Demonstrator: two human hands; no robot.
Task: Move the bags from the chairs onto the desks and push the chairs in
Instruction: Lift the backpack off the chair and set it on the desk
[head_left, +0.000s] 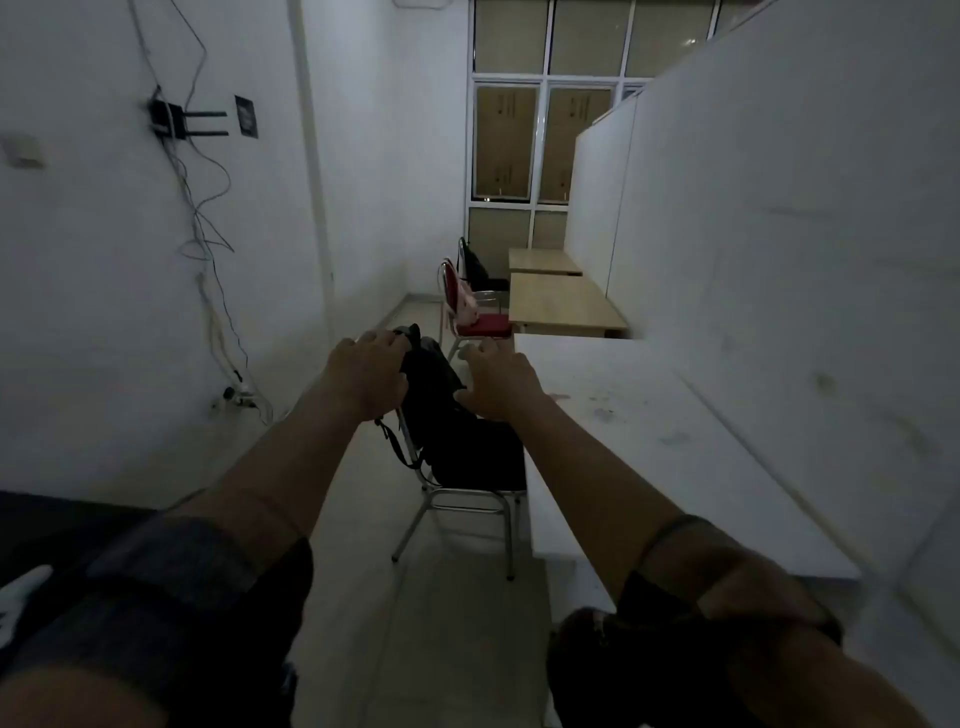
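Note:
A black backpack (434, 395) stands on the nearest chair (467, 493), a metal-framed chair with a dark seat, beside a white desk (649, 447). My left hand (366, 374) lies on the top left of the backpack, fingers curled over it. My right hand (498, 379) rests against the bag's right side with fingers spread. Farther on, a red chair (480, 325) carries a pale pink bag (467, 306) next to a wooden desk (561, 306). Behind it a dark chair (465, 260) holds a black bag (475, 267) by another wooden desk (543, 260).
A white wall with hanging cables (208, 234) and a router (171, 119) runs along the left. White partitions (779, 208) back the desks on the right. The tiled aisle (457, 623) runs between wall and chairs. A window (540, 140) closes the far end.

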